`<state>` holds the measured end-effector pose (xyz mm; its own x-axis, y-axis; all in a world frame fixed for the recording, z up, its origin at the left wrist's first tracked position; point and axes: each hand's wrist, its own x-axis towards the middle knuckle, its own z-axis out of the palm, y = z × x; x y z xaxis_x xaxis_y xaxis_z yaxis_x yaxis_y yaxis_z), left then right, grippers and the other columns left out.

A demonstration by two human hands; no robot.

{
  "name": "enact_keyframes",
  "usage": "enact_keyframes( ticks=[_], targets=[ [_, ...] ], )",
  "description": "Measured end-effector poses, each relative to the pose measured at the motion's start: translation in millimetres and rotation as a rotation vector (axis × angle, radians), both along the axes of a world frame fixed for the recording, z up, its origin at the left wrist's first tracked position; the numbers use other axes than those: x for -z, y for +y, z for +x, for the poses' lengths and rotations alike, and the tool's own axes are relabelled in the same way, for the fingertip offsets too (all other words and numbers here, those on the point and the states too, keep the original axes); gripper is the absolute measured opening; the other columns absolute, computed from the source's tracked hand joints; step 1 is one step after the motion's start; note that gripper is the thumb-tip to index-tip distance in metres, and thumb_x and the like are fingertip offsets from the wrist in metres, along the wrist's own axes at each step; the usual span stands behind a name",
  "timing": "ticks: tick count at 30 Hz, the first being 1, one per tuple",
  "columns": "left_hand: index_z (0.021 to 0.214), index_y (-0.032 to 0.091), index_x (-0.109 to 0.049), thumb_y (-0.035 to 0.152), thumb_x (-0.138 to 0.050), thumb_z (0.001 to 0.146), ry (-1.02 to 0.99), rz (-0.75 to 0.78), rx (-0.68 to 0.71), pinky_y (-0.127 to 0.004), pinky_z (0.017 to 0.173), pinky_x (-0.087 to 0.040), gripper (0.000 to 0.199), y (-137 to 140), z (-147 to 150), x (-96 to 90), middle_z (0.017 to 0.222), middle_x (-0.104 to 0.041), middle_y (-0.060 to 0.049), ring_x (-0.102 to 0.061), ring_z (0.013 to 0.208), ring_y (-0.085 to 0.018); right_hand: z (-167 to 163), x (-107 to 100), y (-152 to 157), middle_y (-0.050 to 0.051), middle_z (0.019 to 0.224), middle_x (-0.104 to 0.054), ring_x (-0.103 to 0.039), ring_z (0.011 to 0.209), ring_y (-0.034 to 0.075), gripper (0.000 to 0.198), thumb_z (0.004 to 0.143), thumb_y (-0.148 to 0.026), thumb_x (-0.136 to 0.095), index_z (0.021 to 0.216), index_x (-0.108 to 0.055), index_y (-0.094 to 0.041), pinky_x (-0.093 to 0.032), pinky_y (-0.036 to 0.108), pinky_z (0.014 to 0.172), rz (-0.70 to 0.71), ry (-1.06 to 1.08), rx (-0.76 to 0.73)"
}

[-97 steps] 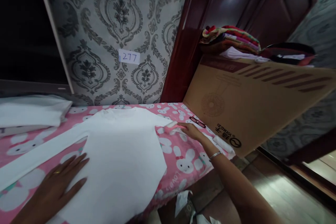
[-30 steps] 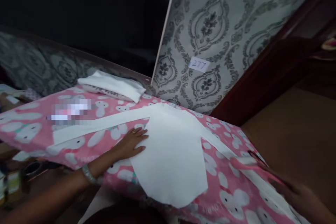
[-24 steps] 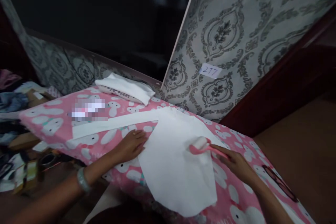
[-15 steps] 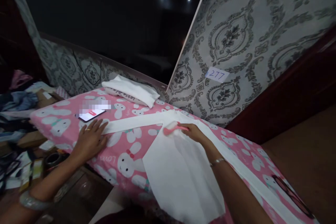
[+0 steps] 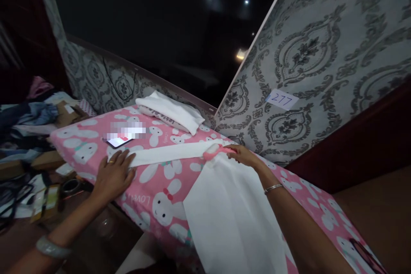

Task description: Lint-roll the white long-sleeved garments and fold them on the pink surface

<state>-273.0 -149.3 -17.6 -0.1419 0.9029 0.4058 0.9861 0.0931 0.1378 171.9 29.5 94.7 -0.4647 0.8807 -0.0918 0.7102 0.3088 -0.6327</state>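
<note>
My left hand [image 5: 115,174] lies flat with fingers spread at the left end of a white fabric strap [image 5: 167,154]. The strap belongs to a white cloth piece that looks like an apron [image 5: 236,209], spread on the bed-like surface and hanging toward me. My right hand [image 5: 242,155] is closed round the handle of a pink tool with a rounded head [image 5: 212,152]. The tool's head rests near the top of the cloth, where the strap joins; its underside is hidden.
The pink rabbit-print cover [image 5: 154,184] lies beneath. Past my left hand is a lit phone [image 5: 120,140]. A folded white cloth [image 5: 173,112] sits at the back under a large dark screen [image 5: 144,21]. Clothes [image 5: 38,113] and boxes pile up at left; dark-rimmed glasses [image 5: 364,252] lie lower right.
The camera view has shifted, so the scene sits farther right. My right hand has moved the pink tool slightly away from me over the cloth. My left hand stays on the strap.
</note>
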Motion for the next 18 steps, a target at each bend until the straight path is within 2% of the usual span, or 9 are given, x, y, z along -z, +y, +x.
enact_keyframes(
  ticks=[3, 6, 10, 13, 15, 18],
  targets=[
    [0.133, 0.013, -0.060, 0.039, -0.036, 0.088, -0.014, 0.017, 0.002, -0.060, 0.110, -0.032, 0.057, 0.3, -0.9, 2.7, 0.145, -0.053, -0.019, -0.044, 0.136, -0.039, -6.5, 1.8, 12.3, 0.006, 0.098, -0.077, -0.067, 0.081, 0.019, 0.047, 0.077, -0.022, -0.064, 0.123, -0.071, -0.019, -0.054, 0.026, 0.068, 0.028, -0.040, -0.095],
    [0.133, 0.013, -0.060, 0.040, -0.036, 0.088, -0.007, 0.022, 0.006, -0.060, 0.109, -0.032, 0.057, 0.3, -2.5, 5.4, 0.145, -0.053, -0.018, -0.045, 0.135, -0.039, -18.3, -0.2, 30.1, 0.004, 0.116, -0.074, -0.068, 0.096, 0.023, 0.045, 0.074, -0.017, -0.067, 0.117, -0.074, -0.024, -0.055, 0.033, 0.083, 0.068, -0.132, -0.136],
    [0.132, 0.013, -0.061, 0.040, -0.035, 0.089, -0.004, 0.043, 0.004, -0.061, 0.109, -0.032, 0.057, 0.1, -2.7, 8.8, 0.144, -0.054, -0.018, -0.046, 0.134, -0.039, -44.2, -11.9, 51.5, 0.004, 0.118, -0.074, -0.069, 0.098, 0.023, 0.047, 0.072, -0.010, -0.067, 0.116, -0.075, -0.024, -0.054, 0.032, 0.088, 0.021, -0.265, -0.175],
    [0.130, 0.014, -0.062, 0.040, -0.037, 0.089, -0.063, 0.096, 0.022, -0.062, 0.110, -0.032, 0.054, 0.5, -4.3, 12.1, 0.145, -0.053, -0.018, -0.046, 0.134, -0.039, -78.2, -21.2, 58.0, 0.002, 0.114, -0.075, -0.069, 0.100, 0.022, 0.049, 0.072, -0.007, -0.068, 0.117, -0.074, -0.025, -0.054, 0.029, 0.089, -0.015, -0.293, -0.244],
    [0.127, 0.015, -0.063, 0.042, -0.041, 0.087, -0.166, 0.159, 0.045, -0.060, 0.111, -0.033, 0.053, 0.6, -8.7, 13.9, 0.146, -0.051, -0.019, -0.045, 0.135, -0.039, -107.4, -25.9, 57.0, 0.001, 0.112, -0.076, -0.069, 0.101, 0.021, 0.049, 0.073, -0.007, -0.068, 0.118, -0.074, -0.026, -0.054, 0.027, 0.088, -0.022, -0.299, -0.317],
    [0.123, 0.017, -0.064, 0.048, -0.045, 0.085, -0.436, 0.295, 0.021, -0.055, 0.111, -0.037, 0.053, -2.4, -20.3, 12.3, 0.146, -0.050, -0.018, -0.045, 0.136, -0.036, -156.5, -31.1, 47.8, 0.000, 0.112, -0.076, -0.069, 0.102, 0.021, 0.047, 0.074, -0.006, -0.069, 0.116, -0.075, -0.027, -0.053, 0.026, 0.087, 0.018, -0.330, -0.428]
  ],
)
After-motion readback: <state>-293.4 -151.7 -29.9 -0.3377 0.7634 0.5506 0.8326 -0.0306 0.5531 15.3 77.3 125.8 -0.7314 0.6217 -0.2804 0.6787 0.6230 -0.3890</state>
